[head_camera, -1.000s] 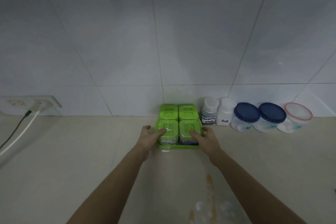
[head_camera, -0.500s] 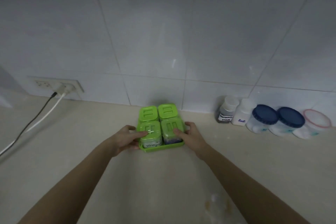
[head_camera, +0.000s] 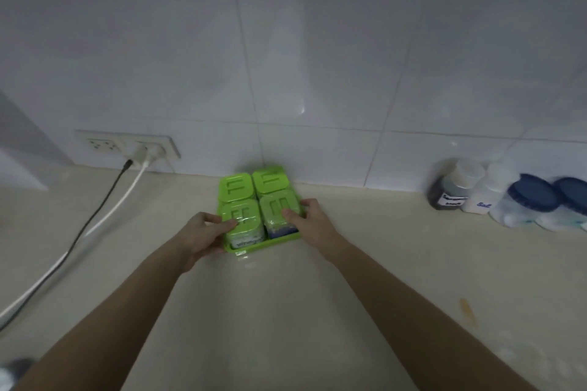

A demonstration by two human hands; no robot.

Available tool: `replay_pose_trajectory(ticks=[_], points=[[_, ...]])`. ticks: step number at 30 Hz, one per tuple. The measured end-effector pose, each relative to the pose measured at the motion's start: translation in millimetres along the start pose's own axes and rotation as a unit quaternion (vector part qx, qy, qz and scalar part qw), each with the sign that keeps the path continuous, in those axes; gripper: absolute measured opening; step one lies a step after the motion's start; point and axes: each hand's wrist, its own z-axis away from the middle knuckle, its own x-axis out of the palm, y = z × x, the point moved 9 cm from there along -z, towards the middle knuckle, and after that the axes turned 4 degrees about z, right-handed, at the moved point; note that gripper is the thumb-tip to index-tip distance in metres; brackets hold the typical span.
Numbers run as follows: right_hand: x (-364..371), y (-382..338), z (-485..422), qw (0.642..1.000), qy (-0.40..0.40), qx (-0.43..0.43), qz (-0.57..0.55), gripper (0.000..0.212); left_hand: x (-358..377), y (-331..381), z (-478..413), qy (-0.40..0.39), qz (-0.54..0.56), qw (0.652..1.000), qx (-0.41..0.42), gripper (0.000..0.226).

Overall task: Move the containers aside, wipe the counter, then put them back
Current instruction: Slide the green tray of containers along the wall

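Observation:
A green tray [head_camera: 270, 243] with several green-lidded containers [head_camera: 254, 203] sits on the beige counter [head_camera: 286, 311] close to the tiled wall. My left hand [head_camera: 203, 233] grips the tray's left side, thumb on the front-left lid. On the tray's right side, my right hand [head_camera: 309, 219] holds on with its thumb over the front-right lid. At the far right stand a dark bottle [head_camera: 451, 189], a white salt bottle [head_camera: 486, 194] and two blue-lidded jars [head_camera: 533, 200].
A wall socket [head_camera: 127, 146] at the back left has a black cable and a white cable [head_camera: 63, 257] running across the counter's left side. An orange stain [head_camera: 467, 311] marks the counter at right.
Both hands have carried the green tray leftward along the wall, away from the bottles and jars. The view has turned left with it, and the socket is now closer.

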Motion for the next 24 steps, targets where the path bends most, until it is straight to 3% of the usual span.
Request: replay_pose_trajectory(ticks=[4,10,13,15,17,20,24], points=[[11.8,-3.1,-14.8,0.999,0.037,0.003,-0.007,0.050,-8.6,8.4,-9.9,0.052,0.013,0.998,0.034,0.035],[12.9,-6.9,-17.8,0.999,0.048,0.018,-0.012,0.054,-15.7,12.2,-19.2,0.049,-0.008,0.998,0.037,0.036],[10.8,-11.9,-9.4,0.999,0.036,0.023,0.027,0.057,-20.7,18.3,-14.7,0.073,-0.079,0.993,0.051,0.041],[5.0,-12.9,-0.1,0.996,0.038,0.014,0.074,0.059,-26.5,31.5,-6.8,0.117,-0.226,0.964,0.083,0.053],[-12.1,-12.7,11.7,0.991,0.059,-0.011,0.120,0.058,-22.3,54.0,10.2,0.169,-0.345,0.909,0.159,0.057],[-53.4,-4.8,25.6,0.971,0.091,-0.047,0.214,0.054,9.1,85.3,40.2,0.218,-0.424,0.826,0.299,0.043],[-136.8,15.1,45.2,0.951,0.141,-0.059,0.267,0.041,92.3,95.6,54.4,0.129,-0.430,0.807,0.383,0.029]])
